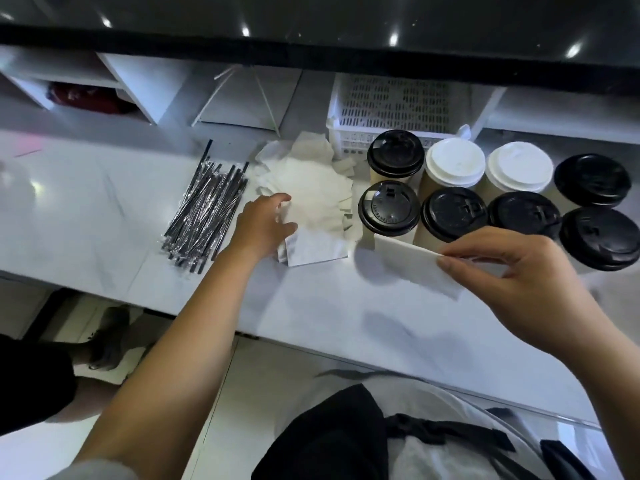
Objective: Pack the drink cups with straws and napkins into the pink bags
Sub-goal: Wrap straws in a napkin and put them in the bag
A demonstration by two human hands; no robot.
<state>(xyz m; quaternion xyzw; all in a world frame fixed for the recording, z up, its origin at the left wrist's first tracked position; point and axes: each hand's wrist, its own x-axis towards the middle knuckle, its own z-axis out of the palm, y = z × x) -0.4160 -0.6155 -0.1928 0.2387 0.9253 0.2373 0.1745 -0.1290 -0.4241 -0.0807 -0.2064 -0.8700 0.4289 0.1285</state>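
Several paper drink cups [453, 216] with black or white lids stand in two rows at the right of the white counter [329, 317]. A loose pile of white napkins [311, 188] lies left of them. Further left lies a bundle of wrapped black straws [204, 213]. My left hand [266, 226] rests on the near edge of the napkin pile, fingers curled onto a napkin. My right hand [512, 271] pinches a folded white napkin [415, 261] just above the counter in front of the cups. No pink bag is in view.
A white perforated plastic basket [391, 109] sits behind the cups under a dark upper ledge. White shelf compartments [138, 84] run along the back left. Another person's leg and shoe [107, 337] stand on the floor at the lower left.
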